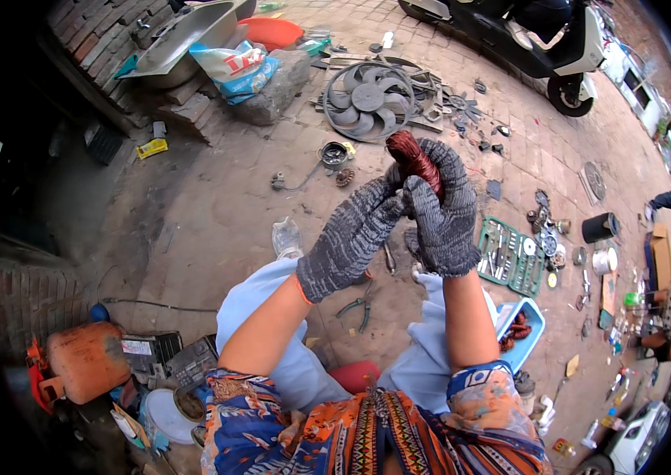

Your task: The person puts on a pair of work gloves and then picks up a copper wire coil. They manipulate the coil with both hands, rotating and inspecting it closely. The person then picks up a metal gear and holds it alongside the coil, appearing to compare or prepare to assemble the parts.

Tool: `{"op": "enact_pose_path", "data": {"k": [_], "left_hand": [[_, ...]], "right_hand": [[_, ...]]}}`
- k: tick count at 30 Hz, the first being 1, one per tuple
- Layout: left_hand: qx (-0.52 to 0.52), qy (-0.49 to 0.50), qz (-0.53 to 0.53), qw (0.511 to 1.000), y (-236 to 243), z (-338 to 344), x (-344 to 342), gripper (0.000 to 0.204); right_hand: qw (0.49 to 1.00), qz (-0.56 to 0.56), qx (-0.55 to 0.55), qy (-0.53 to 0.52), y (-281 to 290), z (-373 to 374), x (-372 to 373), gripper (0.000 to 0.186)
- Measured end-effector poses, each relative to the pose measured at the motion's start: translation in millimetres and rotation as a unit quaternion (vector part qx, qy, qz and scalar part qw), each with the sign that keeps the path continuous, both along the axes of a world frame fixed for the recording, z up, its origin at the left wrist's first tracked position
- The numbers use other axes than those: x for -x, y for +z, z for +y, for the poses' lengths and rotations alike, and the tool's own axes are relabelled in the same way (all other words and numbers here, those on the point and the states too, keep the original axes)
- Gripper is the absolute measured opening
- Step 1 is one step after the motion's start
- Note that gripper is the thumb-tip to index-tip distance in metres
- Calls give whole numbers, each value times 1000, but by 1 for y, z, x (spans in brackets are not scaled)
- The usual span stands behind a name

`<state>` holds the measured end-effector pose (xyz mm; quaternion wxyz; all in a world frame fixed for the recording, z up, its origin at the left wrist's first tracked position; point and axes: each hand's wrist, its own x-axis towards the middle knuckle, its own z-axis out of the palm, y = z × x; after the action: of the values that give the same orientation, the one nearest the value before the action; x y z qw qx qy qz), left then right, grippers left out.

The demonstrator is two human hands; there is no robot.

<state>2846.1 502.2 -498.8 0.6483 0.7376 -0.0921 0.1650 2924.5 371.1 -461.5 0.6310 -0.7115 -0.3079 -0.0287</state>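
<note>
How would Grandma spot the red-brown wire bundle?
Find the big round grey fan. Just below in view, the grey-gloved left hand and right hand hold the red-brown wire bundle. Unlike reddish pieces in the blue plastic tub, it's held up.

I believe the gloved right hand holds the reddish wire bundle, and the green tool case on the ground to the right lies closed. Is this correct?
Not entirely: the head view shows the tool case lying open, not closed. The rest is correct: the gloved right hand holds the reddish wire bundle.
</note>
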Motion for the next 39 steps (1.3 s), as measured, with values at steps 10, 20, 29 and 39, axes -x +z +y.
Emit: {"op": "enact_pose_path", "data": {"k": [10, 20, 29, 39], "left_hand": [[-187, 125, -78, 971, 19, 2, 13, 26], [-150, 104, -103, 978, 25, 20, 17, 32], [-162, 156, -31, 974, 22, 35, 5, 24], [-390, 196, -156, 886, -1, 52, -4, 32]], "right_hand": [[900, 349, -220, 138, 12, -9, -14, 35], [734, 504, -317, 326, -4, -11, -21, 33], [641, 565, -360, 376, 3, -3, -8, 40], [593, 645, -235, 421, -13, -8, -15, 45]]}}
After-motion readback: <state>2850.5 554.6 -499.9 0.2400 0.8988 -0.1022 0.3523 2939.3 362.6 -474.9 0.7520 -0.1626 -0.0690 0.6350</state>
